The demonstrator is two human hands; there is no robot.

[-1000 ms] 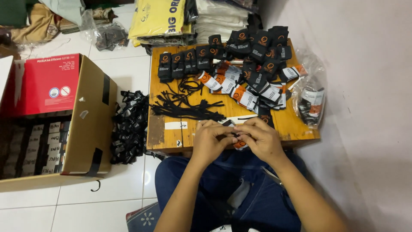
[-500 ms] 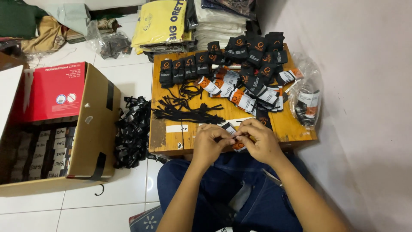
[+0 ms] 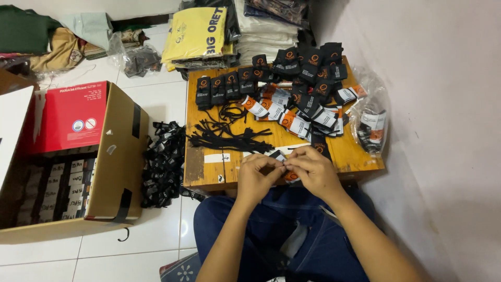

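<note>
Both my hands meet at the near edge of the tabletop (image 3: 209,180). My left hand (image 3: 257,177) and right hand (image 3: 312,171) pinch one small black item with an orange-and-white band (image 3: 286,166) between fingertips, grip closed on it from both sides. Most of the item is hidden under my fingers; only a black corner and a bit of orange show.

Change against the earlier frames: almost none at the grip. Hands sit at the same near-edge spot, same pinch, fingers only slightly reworked. The view shifts a little, so the box looks moved, but things on the tabletop keep their places. I judge I am mid-way through fiddling with this one piece, no pickup or put-down in this stretch.

Outward: just beyond my hands lies a loose pile of black cords (image 3: 227,136), spread left of centre. Farther back, a row of black folded pieces with orange marks (image 3: 224,89) stands along the far left, a bigger heap of the same (image 3: 310,65) at far right. Between them, banded pieces in white and orange (image 3: 295,117) lie fanned out. A clear plastic bag (image 3: 371,125) sits at the right edge.

On the floor to the left, a heap of black pieces (image 3: 163,164) touches the open cardboard box (image 3: 112,156), packed with rows of dark packs. Folded clothes incl. a yellow bag (image 3: 195,34) lie beyond the far edge.
</note>
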